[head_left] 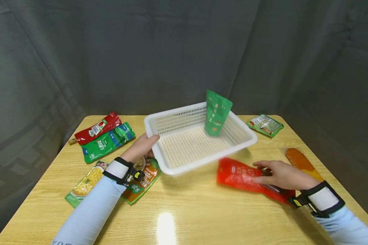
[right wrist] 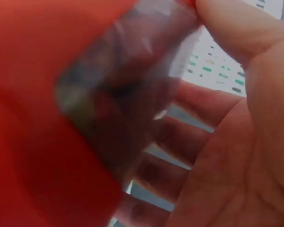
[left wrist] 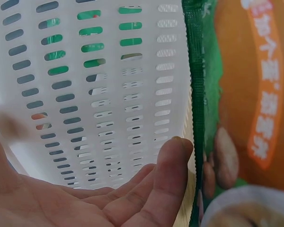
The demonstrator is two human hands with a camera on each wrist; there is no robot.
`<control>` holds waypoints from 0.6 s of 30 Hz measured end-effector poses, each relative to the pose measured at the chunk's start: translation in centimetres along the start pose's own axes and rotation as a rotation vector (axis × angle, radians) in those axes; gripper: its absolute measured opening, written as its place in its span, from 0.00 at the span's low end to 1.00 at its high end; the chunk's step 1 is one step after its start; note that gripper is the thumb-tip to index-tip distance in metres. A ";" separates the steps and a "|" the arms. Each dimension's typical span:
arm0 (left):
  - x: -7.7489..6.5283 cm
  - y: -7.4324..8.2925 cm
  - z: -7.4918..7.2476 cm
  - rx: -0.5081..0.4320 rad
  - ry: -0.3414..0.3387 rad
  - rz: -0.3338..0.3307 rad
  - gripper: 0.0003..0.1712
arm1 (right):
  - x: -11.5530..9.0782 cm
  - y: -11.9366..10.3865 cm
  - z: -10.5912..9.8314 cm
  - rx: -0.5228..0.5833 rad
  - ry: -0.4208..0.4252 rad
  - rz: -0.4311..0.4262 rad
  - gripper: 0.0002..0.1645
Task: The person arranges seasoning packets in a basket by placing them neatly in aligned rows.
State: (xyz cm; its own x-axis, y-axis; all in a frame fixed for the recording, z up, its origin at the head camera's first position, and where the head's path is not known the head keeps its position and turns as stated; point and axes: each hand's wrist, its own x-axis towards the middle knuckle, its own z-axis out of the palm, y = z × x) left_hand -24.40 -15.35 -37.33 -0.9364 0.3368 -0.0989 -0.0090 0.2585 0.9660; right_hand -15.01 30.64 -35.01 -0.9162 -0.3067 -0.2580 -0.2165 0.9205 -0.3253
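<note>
In the head view, a white perforated basket [head_left: 190,147] is tilted over the middle of the table. My left hand [head_left: 141,148] grips its left side, thumb over the rim and fingers beneath. A green pouch [head_left: 217,114] leans upright in the basket's right part. My right hand [head_left: 280,175] holds a red food bag [head_left: 237,174] to the right of the basket. In the right wrist view, the thumb pinches the edge of the bag's clear window [right wrist: 123,94], with fingers behind it. Beneath the left hand lies an orange-brown food packet [head_left: 144,180], also close beside the fingers in the left wrist view.
At the left lie a red ketchup pouch [head_left: 102,127], a green-and-blue bag [head_left: 108,142] and a packet picturing corn [head_left: 89,180]. A green-and-silver packet [head_left: 266,125] lies back right. An orange packet [head_left: 303,162] sits near the right edge. Grey curtains [head_left: 171,58] enclose the table.
</note>
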 end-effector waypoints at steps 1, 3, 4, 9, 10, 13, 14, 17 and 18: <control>0.0 0.0 0.0 0.001 -0.002 0.004 0.31 | 0.0 -0.1 0.1 -0.003 -0.006 -0.002 0.48; -0.1 0.1 -0.1 -0.001 -0.002 0.007 0.30 | 0.0 -0.2 0.3 -0.012 -0.007 -0.008 0.51; -0.1 0.1 -0.1 -0.004 -0.002 0.008 0.30 | 0.0 -0.3 0.3 -0.017 -0.009 -0.005 0.52; -0.2 0.2 -0.1 -0.009 -0.010 0.013 0.30 | 0.0 -0.6 0.5 -0.007 -0.009 0.002 0.57; -0.3 0.2 -0.1 -0.008 -0.010 0.013 0.30 | 0.0 -0.7 0.6 0.003 -0.012 -0.002 0.57; -0.3 0.2 -0.1 -0.003 -0.007 0.006 0.30 | -0.1 -0.6 0.7 0.036 -0.025 -0.022 0.56; -0.3 0.2 -0.1 0.001 -0.005 0.005 0.30 | 0.0 -0.5 0.7 0.048 -0.031 -0.031 0.55; -0.3 0.1 -0.1 0.011 -0.003 0.002 0.30 | 0.1 -0.2 0.5 0.070 -0.041 -0.063 0.49; -0.2 0.0 -0.1 0.013 -0.001 0.002 0.30 | 0.1 -0.1 0.5 0.072 -0.042 -0.077 0.46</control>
State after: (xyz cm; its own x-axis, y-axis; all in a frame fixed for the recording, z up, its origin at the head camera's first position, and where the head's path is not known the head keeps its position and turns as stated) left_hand -24.22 -15.49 -37.25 -0.9360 0.3383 -0.0968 -0.0023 0.2691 0.9631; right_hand -14.96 30.40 -35.45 -0.8824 -0.3871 -0.2675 -0.2594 0.8745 -0.4098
